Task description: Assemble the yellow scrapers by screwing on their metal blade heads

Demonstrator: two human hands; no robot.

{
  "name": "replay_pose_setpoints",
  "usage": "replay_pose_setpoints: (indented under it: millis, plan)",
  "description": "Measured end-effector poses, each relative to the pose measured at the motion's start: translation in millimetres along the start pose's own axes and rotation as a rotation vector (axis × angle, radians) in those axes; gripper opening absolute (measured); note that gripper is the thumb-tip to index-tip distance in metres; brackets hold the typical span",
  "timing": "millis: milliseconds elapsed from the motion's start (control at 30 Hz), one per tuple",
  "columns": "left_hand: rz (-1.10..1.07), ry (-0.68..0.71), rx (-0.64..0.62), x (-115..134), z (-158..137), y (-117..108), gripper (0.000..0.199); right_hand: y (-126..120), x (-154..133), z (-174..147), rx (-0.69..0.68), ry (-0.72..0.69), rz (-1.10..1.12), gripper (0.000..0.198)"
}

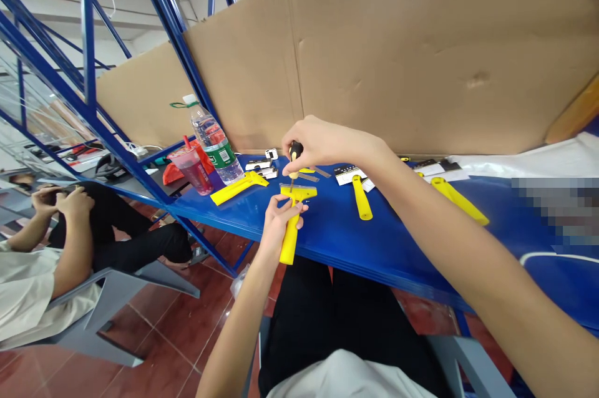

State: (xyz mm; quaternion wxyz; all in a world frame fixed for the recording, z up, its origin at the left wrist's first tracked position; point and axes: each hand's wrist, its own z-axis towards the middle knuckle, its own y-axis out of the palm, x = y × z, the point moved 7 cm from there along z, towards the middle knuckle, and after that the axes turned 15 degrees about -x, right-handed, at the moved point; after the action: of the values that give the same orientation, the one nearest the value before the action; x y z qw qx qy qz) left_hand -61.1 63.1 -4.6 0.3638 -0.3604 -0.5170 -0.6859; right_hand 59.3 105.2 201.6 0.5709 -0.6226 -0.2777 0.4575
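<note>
My left hand (279, 221) is closed around a yellow scraper (289, 241), its handle pointing down toward me and its wide head at the top. Above it, my right hand (306, 141) grips a screwdriver (296, 150) with a black and yellow handle. The screwdriver stands about upright, its shaft reaching down to the scraper's head; whether a screw sits under the tip is too small to tell. Another yellow scraper (238, 188) lies on the blue table to the left. A yellow handle piece (362, 198) and a further yellow piece (461, 201) lie to the right.
On the left of the blue table (327, 248) stand a water bottle (218, 145) and a red drink cup (194, 170). Black-and-white cards (349, 174) lie along the back, before a cardboard wall (397, 55). A blue metal frame (163, 24) rises at left, where another person (70, 242) sits.
</note>
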Motion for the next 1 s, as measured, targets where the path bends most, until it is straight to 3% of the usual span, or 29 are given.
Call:
replay_pose_setpoints:
  millis: [233, 533, 800, 1000]
  plan:
    - [0.013, 0.003, 0.009, 3.0, -0.8, 1.5, 0.07, -3.6, -2.0, 0.0, 0.035, -0.042, -0.02, 0.027]
    - [0.061, 0.03, -0.011, 3.5, -3.3, 3.7, 0.07, -10.0, -1.0, -5.9, 0.061, 0.044, -0.025, 0.042]
    - [0.012, 0.057, 0.057, 5.2, -4.2, -3.1, 0.071, -6.0, -1.3, -18.5, -0.098, 0.131, 0.051, 0.024]
    - [0.08, 0.1, 0.077, 11.5, -9.5, 4.9, 0.067, -7.3, -0.9, -19.7, -0.118, 0.07, 0.095, 0.034]
